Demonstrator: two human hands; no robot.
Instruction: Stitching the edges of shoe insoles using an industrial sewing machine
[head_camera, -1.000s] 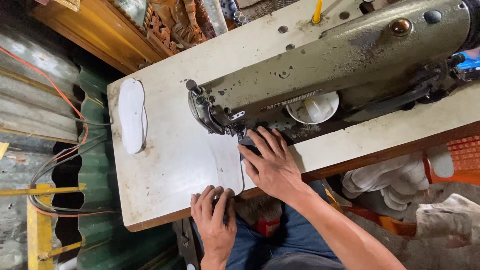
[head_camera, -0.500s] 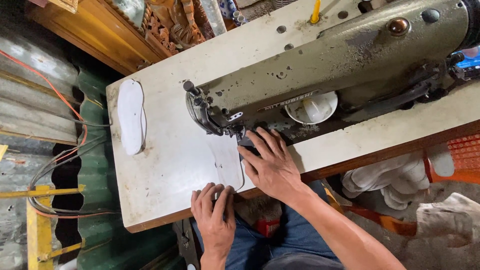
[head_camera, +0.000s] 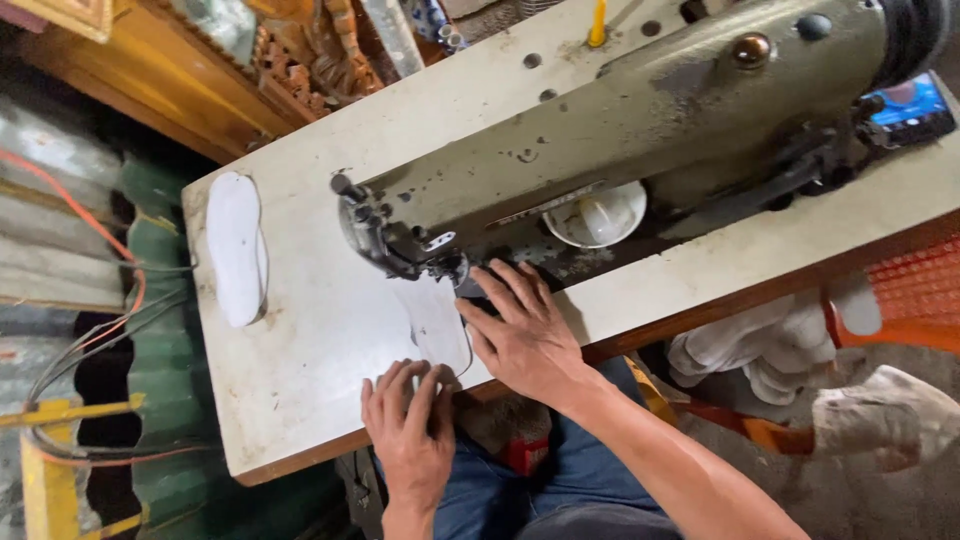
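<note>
My left hand (head_camera: 412, 425) pressing white sole piece (head_camera: 432, 325) at table (head_camera: 300, 400) edge, my right hand (head_camera: 520, 335) flat beside needle of olive sewing machine (head_camera: 620, 150), second white insole (head_camera: 235, 248) lying apart

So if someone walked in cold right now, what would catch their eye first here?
The big olive-green sewing machine lying across the pale worktable dominates the view. Just below its needle end, the right hand lies flat on a white sole-shaped piece, while the left hand presses that piece's near end at the table edge. Another white sole lies apart, near the table's far-left end.
</note>
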